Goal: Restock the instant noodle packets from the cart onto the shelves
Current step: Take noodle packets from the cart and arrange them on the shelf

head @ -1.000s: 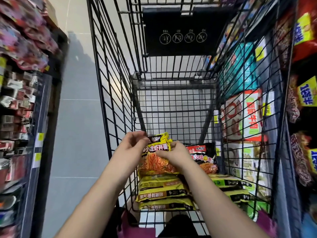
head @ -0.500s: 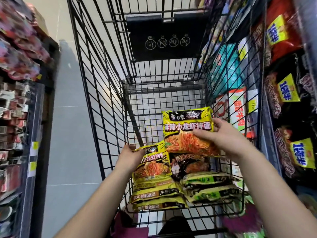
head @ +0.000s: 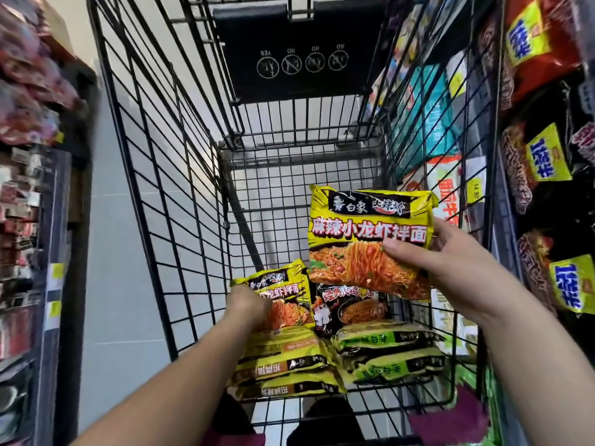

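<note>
My right hand (head: pixel 447 265) holds a yellow noodle packet (head: pixel 363 233) lifted above the cart's load, near the cart's right wall. My left hand (head: pixel 248 305) rests low in the black wire cart (head: pixel 154 175), fingers closed on a second yellow packet (head: pixel 283 291) that leans at the pile's left. Beside it lies a black packet (head: pixel 351 307). Under these lie stacked yellow packets (head: pixel 283 365) and green-labelled packets (head: pixel 386 352).
Shelves on the right (head: pixel 544 156) carry black, red and yellow noodle bags right beside the cart wall. A shelf of red and pink goods (head: pixel 25 156) lines the left. Grey floor tiles (head: pixel 119 252) run between it and the cart. The cart's folded child seat flap (head: pixel 289 49) is at the far end.
My right hand has lifted one yellow packet out of the pile, up and rightward. My left hand stays low on the second yellow packet.
</note>
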Demonstrator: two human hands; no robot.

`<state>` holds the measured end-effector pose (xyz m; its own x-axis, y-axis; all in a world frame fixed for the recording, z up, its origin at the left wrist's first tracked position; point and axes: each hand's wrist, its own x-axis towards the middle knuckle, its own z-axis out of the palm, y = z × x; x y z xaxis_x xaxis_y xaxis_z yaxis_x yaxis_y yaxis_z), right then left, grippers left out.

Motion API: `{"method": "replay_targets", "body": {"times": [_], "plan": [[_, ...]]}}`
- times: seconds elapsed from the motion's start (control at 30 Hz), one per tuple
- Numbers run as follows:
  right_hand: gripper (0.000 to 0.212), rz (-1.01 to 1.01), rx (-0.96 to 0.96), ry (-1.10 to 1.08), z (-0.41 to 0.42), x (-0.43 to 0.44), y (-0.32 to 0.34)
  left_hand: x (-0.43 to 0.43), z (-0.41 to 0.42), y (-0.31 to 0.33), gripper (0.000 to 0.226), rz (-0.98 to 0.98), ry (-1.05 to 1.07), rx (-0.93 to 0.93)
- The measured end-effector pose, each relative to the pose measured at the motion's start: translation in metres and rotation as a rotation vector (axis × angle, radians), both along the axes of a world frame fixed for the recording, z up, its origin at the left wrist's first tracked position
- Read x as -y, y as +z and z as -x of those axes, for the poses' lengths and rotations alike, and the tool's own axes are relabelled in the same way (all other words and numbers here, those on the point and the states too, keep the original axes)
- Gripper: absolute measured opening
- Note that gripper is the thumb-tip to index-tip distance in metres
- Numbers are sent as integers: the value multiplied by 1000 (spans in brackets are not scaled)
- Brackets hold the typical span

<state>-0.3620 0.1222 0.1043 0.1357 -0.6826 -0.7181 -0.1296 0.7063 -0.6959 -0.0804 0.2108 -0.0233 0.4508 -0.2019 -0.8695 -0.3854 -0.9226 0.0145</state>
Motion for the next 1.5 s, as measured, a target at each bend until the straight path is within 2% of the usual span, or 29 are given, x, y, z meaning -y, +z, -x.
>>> {"method": "replay_targets", "body": {"times": [0.07, 0.1, 0.17, 0.2, 0.27, 0.33, 0.47, 0.77, 0.93, 1.0, 1.13, 1.2, 1.27, 1.3, 1.37, 1.47, 1.5], "plan": [[130, -3, -41, 10, 1, 0, -6, 1, 4, -5, 42, -22, 58, -30], [134, -2, -44, 26, 1, 0, -9, 1, 4, -12, 44, -2, 34, -13], [130, -6, -51, 51, 4, -1, -13, 5, 2, -21, 46, 28, 110, 0], [129, -5, -60, 60, 5, -2, -15, 4, 3, -24, 51, 6, 79, 21], [129, -3, -67, 67, 7, -3, -17, 0, 1, -31, 68, 18, 108, 100], [129, -3, -65, 64, 7, -4, -16, -2, 4, -29, 82, 45, 163, 75], [124, 13, -41, 65, 3, -4, -8, -6, 6, -28, 58, 39, 71, 75], [129, 42, -13, 26, 0, 2, -2, -6, -8, -26, 59, 120, 75, -15], [129, 48, -5, -5, -2, 5, 3, -1, -14, -10, 30, 193, 43, -68], [123, 33, 13, -22, -2, 6, 7, 6, -17, 0, 32, 244, -3, -77], [105, 19, 51, -51, -4, 9, 18, 21, -23, 30, 53, 307, -85, -95], [108, 4, 52, -75, -4, 9, 26, 29, -27, 47, 58, 357, -95, -98], [121, 9, 73, -97, -4, 8, 35, 37, -33, 70, 45, 403, -103, -129], [121, 7, 80, -111, -5, 8, 44, 42, -36, 81, 42, 423, -98, -156], [101, 13, 102, -137, -3, 6, 61, 51, -43, 106, 38, 463, -54, -248], [48, 2, 95, -190, -4, 5, 90, 62, -54, 153, 36, 577, -44, -354], [51, 12, 99, -200, -3, 4, 99, 66, -57, 170, 39, 629, -38, -370]]}}
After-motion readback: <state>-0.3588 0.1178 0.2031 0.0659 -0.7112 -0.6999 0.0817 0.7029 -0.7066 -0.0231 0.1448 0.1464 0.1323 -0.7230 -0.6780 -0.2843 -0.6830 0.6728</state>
